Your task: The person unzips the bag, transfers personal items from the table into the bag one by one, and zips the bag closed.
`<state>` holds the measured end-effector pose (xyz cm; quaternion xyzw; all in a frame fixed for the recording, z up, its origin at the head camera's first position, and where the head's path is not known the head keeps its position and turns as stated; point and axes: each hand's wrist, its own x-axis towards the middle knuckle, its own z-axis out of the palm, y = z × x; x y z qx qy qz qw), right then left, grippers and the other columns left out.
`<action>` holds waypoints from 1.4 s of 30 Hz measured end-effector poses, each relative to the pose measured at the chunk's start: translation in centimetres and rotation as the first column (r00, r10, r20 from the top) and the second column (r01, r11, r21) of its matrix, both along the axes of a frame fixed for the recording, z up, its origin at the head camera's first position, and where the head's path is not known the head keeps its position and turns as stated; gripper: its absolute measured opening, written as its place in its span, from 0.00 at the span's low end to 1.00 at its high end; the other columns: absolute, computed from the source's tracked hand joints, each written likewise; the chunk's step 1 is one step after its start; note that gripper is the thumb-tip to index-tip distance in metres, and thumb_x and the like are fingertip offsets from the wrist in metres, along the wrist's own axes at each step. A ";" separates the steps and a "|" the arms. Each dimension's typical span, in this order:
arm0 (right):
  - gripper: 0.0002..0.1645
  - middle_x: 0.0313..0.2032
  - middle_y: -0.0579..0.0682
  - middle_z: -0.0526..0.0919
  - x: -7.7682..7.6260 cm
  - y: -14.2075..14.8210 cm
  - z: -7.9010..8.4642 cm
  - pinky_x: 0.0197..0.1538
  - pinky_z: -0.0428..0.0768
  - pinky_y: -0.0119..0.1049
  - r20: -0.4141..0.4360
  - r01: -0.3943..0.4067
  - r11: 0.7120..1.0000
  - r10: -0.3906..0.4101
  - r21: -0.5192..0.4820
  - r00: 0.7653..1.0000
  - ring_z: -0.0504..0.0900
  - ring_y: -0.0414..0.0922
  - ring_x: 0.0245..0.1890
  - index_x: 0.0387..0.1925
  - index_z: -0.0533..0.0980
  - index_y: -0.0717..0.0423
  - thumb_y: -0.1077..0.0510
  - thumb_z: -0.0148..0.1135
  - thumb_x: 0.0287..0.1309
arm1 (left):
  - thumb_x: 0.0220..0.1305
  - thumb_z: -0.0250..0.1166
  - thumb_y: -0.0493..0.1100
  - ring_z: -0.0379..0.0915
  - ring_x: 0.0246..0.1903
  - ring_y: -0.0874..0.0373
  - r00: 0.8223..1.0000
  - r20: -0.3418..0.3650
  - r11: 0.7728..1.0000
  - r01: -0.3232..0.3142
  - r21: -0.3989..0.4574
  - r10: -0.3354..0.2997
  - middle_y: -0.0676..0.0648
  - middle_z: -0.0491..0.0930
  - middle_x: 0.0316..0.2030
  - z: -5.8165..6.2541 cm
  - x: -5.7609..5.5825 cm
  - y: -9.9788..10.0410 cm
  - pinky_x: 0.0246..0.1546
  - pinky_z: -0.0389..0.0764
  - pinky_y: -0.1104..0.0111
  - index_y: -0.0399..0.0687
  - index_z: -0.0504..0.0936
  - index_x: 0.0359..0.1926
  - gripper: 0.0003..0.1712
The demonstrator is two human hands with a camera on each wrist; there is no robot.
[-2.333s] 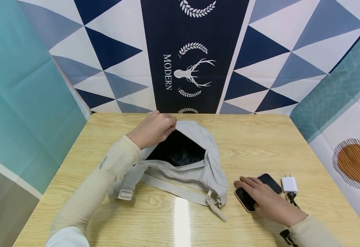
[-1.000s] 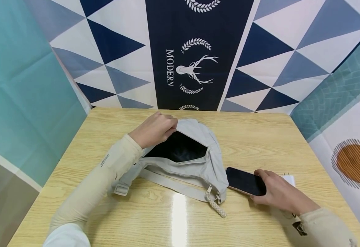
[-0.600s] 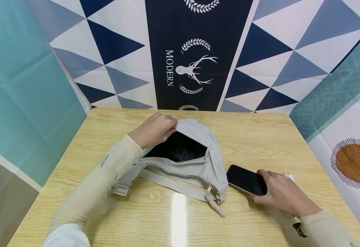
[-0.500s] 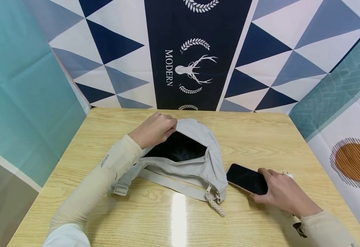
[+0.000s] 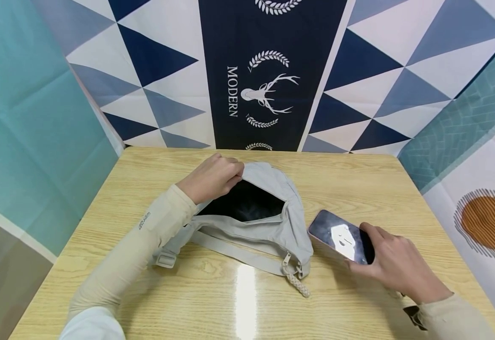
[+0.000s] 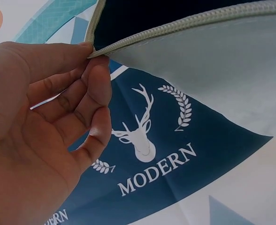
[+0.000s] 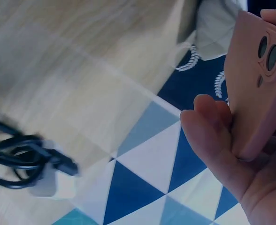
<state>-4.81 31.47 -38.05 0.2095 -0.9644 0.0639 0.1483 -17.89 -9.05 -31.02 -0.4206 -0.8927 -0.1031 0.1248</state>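
Note:
A light grey waist bag [image 5: 292, 236] lies on the wooden table with its zip mouth gaping and a black lining inside. My left hand [image 5: 213, 178] pinches the zipped edge of the opening between thumb and finger; the left wrist view shows the zipper [image 6: 175, 23] leading away from that pinch. To the right of the bag my right hand [image 5: 400, 264] grips a smartphone [image 5: 337, 236] by its near end, screen up and tilted, lifted off the table. In the right wrist view the phone's pink case [image 7: 253, 79] and camera lenses show.
A white charger plug [image 7: 58, 183] with a bundled black cable [image 7: 20, 154] lies on the table [image 5: 179, 302], mostly behind my right hand in the head view. The bag's strap [image 5: 239, 257], buckle [image 5: 166, 260] and braided zip pull [image 5: 296, 284] spread toward the front. Patterned cloth [image 5: 158, 61] walls the back.
My right hand took hold of the phone from beside the charger, brought it left toward the bag, and has now raised and tilted it. My left hand keeps its pinch on the bag.

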 end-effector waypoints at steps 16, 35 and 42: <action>0.48 0.39 0.58 0.84 -1.1 -5.0 0.1 0.25 0.79 0.47 -0.103 -0.162 0.986 0.156 -0.047 0.982 0.84 0.51 0.29 0.53 0.74 0.64 0.38 0.75 0.33 | 0.66 0.65 0.36 0.73 0.23 0.58 1.000 -0.019 1.000 0.015 0.006 -0.015 0.50 0.79 0.27 -0.5 0.0 0.0 0.31 0.72 0.61 0.46 0.80 0.30 0.07; 0.52 0.41 0.63 0.85 -3.7 -13.7 -0.7 0.23 0.81 0.46 -0.038 -0.128 0.992 0.128 -0.005 0.991 0.86 0.55 0.36 0.55 0.75 0.70 0.32 0.70 0.40 | 0.68 0.64 0.36 0.73 0.24 0.59 0.999 -0.054 1.000 0.004 -0.009 -0.005 0.51 0.80 0.27 -0.7 0.2 -0.2 0.31 0.69 0.62 0.46 0.80 0.31 0.06; 0.47 0.37 0.64 0.84 -4.3 -16.3 -2.1 0.34 0.83 0.50 -0.099 -0.136 0.991 0.134 -0.011 0.986 0.84 0.58 0.34 0.52 0.78 0.71 0.34 0.68 0.44 | 0.67 0.65 0.37 0.74 0.27 0.59 0.999 -0.051 1.000 -0.001 -0.026 0.000 0.51 0.80 0.27 -0.7 0.4 -0.2 0.32 0.68 0.63 0.46 0.80 0.32 0.05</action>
